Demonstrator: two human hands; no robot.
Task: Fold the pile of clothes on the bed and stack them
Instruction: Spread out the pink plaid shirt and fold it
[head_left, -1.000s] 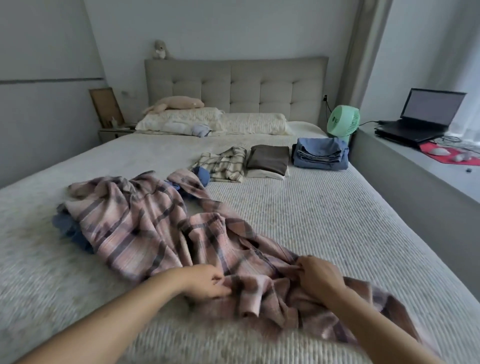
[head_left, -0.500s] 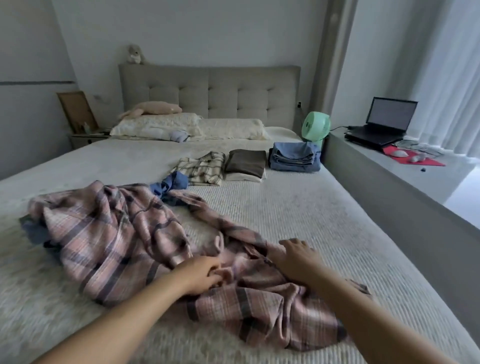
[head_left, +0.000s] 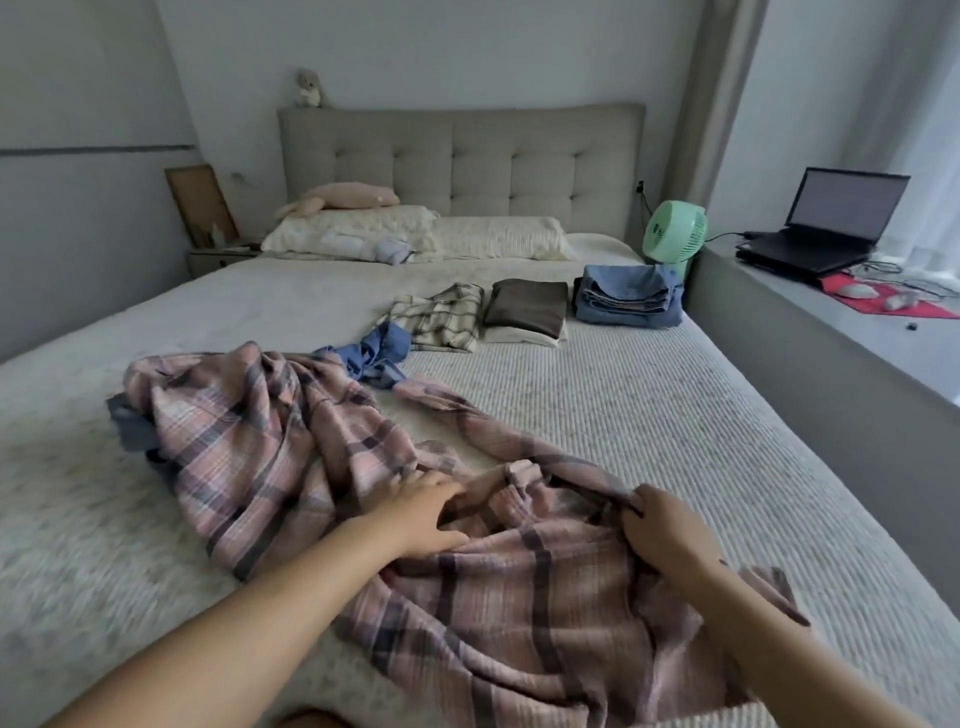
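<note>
A large pink plaid garment (head_left: 291, 457) lies crumpled across the near half of the bed (head_left: 649, 415). My left hand (head_left: 421, 514) rests on its middle with fingers spread and thumb under a fold. My right hand (head_left: 660, 530) grips a bunched edge of the same garment. A blue garment (head_left: 382, 353) lies unfolded beyond it, partly under the plaid cloth. Further back sit a folded cream checked shirt (head_left: 441, 319), a folded brown item on a white one (head_left: 527, 312) and a stack of folded blue clothes (head_left: 626, 296).
Pillows (head_left: 415, 236) and a soft toy (head_left: 343, 200) lie by the headboard. A green fan (head_left: 672, 234) stands at the bed's far right corner. A grey ledge (head_left: 831, 338) along the right carries a laptop (head_left: 831, 228).
My right hand has moved right and taken hold of the plaid garment's edge, spreading the cloth. My left hand has opened on the fabric. The view has shifted.
</note>
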